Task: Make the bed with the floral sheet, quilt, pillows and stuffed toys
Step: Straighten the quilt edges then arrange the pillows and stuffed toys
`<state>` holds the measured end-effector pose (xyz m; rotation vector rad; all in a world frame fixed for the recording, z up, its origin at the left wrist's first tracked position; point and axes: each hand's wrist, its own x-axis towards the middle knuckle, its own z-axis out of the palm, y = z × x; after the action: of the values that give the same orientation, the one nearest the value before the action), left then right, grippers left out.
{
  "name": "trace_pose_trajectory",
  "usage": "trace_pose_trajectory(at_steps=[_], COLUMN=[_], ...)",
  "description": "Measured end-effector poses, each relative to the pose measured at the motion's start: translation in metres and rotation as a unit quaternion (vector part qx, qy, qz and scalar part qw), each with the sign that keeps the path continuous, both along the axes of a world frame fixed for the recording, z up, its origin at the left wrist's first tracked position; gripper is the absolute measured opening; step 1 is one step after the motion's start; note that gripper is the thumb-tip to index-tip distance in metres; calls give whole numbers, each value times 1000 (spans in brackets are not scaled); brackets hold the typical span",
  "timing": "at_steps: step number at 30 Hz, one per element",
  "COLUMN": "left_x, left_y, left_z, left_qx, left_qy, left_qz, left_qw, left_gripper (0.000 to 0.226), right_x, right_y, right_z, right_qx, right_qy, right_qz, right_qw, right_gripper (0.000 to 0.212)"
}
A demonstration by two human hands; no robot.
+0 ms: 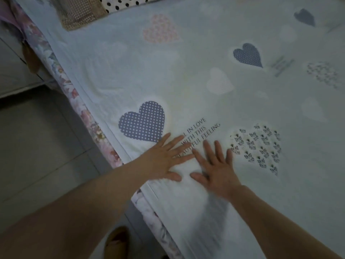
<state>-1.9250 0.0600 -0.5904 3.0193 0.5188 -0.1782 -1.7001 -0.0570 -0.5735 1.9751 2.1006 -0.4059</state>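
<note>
A pale blue quilt printed with hearts and lettering lies spread over the bed. The floral sheet shows as a strip hanging down the bed's left side under the quilt's edge. My left hand lies flat on the quilt near that edge, fingers straight and spread, just below a dotted blue heart. My right hand presses flat beside it, fingers spread, partly covering the lettering. The thumbs nearly meet. A tan checked pillow and a black-dotted one sit at the top edge.
Grey tiled floor runs along the bed's left side. My foot in a brown slipper stands by the bed at the bottom. A low pale ledge sits on the far left.
</note>
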Motion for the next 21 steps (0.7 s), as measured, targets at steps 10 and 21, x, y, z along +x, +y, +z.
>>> trace_pose_trajectory(at_steps=[10,21], left_x=[-103,91], left_y=[-82,-175], left_z=[12,28], left_qx=[-6,-39], left_qy=[32,-66], left_qz=[-80,8], left_qw=[996,997], left_gripper=[49,63], right_x=[-95,82], right_y=[-147,-203], right_z=[-22,23], right_qx=[121,71], right_qy=[132,32], right_qz=[109,-69], right_qw=[978,995], right_gripper=[61,77])
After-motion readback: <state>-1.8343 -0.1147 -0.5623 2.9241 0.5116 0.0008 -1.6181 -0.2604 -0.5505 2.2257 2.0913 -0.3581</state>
